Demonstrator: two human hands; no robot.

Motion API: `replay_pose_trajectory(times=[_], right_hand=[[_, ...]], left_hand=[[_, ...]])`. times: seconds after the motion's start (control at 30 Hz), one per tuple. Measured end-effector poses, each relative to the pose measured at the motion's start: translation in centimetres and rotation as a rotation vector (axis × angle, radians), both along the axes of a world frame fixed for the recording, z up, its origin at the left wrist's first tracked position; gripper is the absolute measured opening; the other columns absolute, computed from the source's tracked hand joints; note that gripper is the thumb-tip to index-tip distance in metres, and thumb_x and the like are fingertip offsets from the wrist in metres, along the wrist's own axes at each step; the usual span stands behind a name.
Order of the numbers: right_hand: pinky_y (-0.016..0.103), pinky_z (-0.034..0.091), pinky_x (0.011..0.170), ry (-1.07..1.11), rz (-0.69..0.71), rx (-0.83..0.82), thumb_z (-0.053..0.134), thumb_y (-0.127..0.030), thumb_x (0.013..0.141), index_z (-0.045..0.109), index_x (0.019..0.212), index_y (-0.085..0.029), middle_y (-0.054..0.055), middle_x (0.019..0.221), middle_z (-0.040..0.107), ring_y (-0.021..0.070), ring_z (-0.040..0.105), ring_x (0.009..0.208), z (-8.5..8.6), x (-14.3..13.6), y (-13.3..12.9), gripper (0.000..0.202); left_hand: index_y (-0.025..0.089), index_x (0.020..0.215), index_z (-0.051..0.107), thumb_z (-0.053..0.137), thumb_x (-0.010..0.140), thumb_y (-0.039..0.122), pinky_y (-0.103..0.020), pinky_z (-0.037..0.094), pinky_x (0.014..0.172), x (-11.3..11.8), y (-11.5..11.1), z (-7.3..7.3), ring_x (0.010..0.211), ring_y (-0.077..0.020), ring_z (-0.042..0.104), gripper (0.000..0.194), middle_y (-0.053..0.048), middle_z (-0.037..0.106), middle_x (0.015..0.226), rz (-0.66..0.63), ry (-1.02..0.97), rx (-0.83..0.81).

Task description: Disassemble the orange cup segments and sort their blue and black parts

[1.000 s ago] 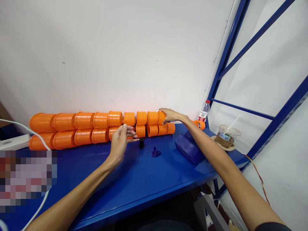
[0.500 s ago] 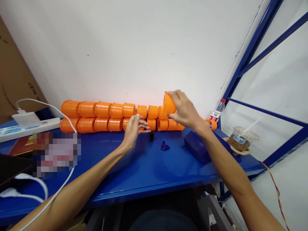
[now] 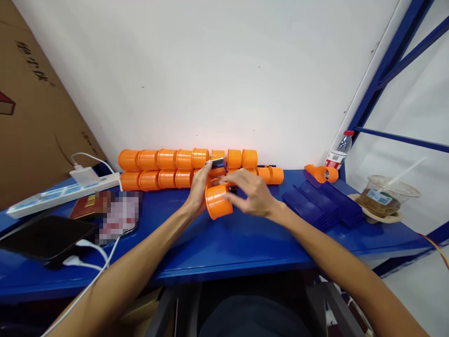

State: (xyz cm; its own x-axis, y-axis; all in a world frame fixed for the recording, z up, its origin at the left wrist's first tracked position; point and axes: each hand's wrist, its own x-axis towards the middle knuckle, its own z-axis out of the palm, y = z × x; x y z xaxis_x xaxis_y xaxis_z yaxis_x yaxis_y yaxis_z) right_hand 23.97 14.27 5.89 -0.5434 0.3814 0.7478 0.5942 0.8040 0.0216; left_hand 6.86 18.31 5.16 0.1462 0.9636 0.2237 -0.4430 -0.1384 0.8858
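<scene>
My left hand point(image 3: 199, 187) holds an orange cup-shaped part point(image 3: 218, 201) in front of the rows, its round end toward the lower right. A small dark piece with a purple edge point(image 3: 218, 163) shows at the top of that hand. My right hand point(image 3: 250, 191), slightly blurred, is at the part's right side with its fingers apart and bent toward it. Behind both hands, orange cups point(image 3: 166, 159) lie on their sides in two stacked rows against the wall. A small black piece point(image 3: 233, 189) shows between the held part and my right fingers.
Dark blue flat pieces point(image 3: 315, 203) are piled at the right, beside a loose orange part point(image 3: 320, 172), a bottle point(image 3: 339, 150) and a drink cup point(image 3: 380, 199). At the left are a power strip point(image 3: 63, 193), a black device point(image 3: 49, 238) and white cables point(image 3: 101, 274).
The orange part has come down from above the rows to the front, now in my left hand. My right hand has lowered beside it. The view has shifted, showing more blue pieces.
</scene>
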Motion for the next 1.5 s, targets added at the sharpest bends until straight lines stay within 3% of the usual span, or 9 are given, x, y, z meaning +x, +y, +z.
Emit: replay_pose_trajectory(times=[0.07,0.17,0.4,0.7,0.9,1.0,1.13,1.3,1.5], right_hand=[[0.037,0.054,0.087,0.13,-0.174,-0.07,0.052,-0.04,0.107,0.067,0.107,-0.017,0.011,0.104,0.076,0.0225,0.069,0.096,-0.3,0.9,1.0,0.027],[0.035,0.049,0.077,0.071,-0.378,-0.152,0.058,-0.042,0.104,0.068,0.106,-0.016,0.012,0.103,0.076,0.0244,0.069,0.091,-0.8,1.5,2.0,0.028],[0.033,0.042,0.068,-0.172,-0.552,-0.175,0.048,-0.04,0.107,0.068,0.111,-0.011,0.019,0.102,0.076,0.0293,0.069,0.097,-1.0,0.6,1.3,0.035],[0.032,0.037,0.064,-0.215,-0.488,-0.133,0.04,-0.032,0.107,0.068,0.108,-0.008,0.015,0.09,0.075,0.0242,0.067,0.08,-0.7,0.8,1.5,0.037],[0.028,0.034,0.066,0.017,-0.371,-0.24,0.042,-0.021,0.103,0.069,0.104,-0.013,0.005,0.081,0.071,0.016,0.059,0.069,0.8,2.9,1.6,0.028],[0.028,0.03,0.063,0.087,-0.422,-0.374,0.054,-0.023,0.1,0.068,0.083,-0.015,0.001,0.071,0.064,0.0134,0.053,0.065,2.0,3.9,1.7,0.024],[0.027,0.03,0.062,-0.086,-0.414,-0.698,0.074,-0.02,0.087,0.061,0.063,-0.016,-0.003,0.06,0.056,0.0114,0.05,0.062,2.9,5.3,1.9,0.027],[0.025,0.039,0.059,-0.344,-0.273,-1.197,0.062,-0.017,0.092,0.06,0.064,-0.016,-0.001,0.062,0.062,0.0107,0.052,0.057,3.2,6.4,1.9,0.028],[0.024,0.042,0.058,-0.441,-0.334,-1.253,0.058,-0.019,0.094,0.063,0.068,-0.014,0.003,0.069,0.067,0.0109,0.054,0.058,2.4,6.5,2.4,0.027]], left_hand=[[0.017,0.099,0.064,0.074,0.083,0.057,-0.031,0.061,0.061,0.7,-0.3,-0.3,0.063,-0.0185,0.072,0.044,-0.004,0.072,0.077,-0.073,0.003,-0.024],[0.018,0.099,0.062,0.077,0.083,0.057,-0.033,0.062,0.063,1.4,-1.0,-0.9,0.061,-0.0186,0.071,0.045,-0.002,0.068,0.071,-0.122,0.064,-0.008],[0.022,0.093,0.055,0.073,0.084,0.061,-0.034,0.061,0.056,1.3,-2.2,-0.9,0.051,-0.0185,0.065,0.043,0.004,0.056,0.057,-0.233,0.136,-0.118],[0.025,0.07,0.044,0.067,0.08,0.058,-0.031,0.052,0.044,0.7,-2.3,0.4,0.044,-0.0217,0.062,0.041,0.002,0.049,0.048,-0.28,0.245,-0.175],[0.027,0.062,0.035,0.06,0.083,0.063,-0.033,0.052,0.043,-1.8,-0.6,1.9,0.039,-0.0189,0.054,0.048,0.001,0.042,0.043,-0.432,0.239,-0.294],[0.025,0.069,0.044,0.06,0.086,0.058,-0.032,0.056,0.049,-2.3,-0.5,2.4,0.045,-0.0191,0.06,0.04,0.002,0.045,0.048,-0.378,0.093,-0.269],[0.024,0.076,0.048,0.059,0.088,0.052,-0.03,0.055,0.048,-1.4,-0.9,2.0,0.045,-0.0201,0.062,0.032,0.004,0.042,0.048,-0.279,0.013,-0.336],[0.024,0.078,0.046,0.063,0.086,0.05,-0.028,0.054,0.046,-0.4,-1.0,0.9,0.041,-0.0186,0.06,0.033,0.006,0.04,0.049,-0.243,0.02,-0.381],[0.024,0.077,0.046,0.07,0.083,0.049,-0.031,0.059,0.053,0.1,-1.1,-0.1,0.043,-0.0176,0.061,0.035,0.008,0.04,0.05,-0.243,0.03,-0.344]])
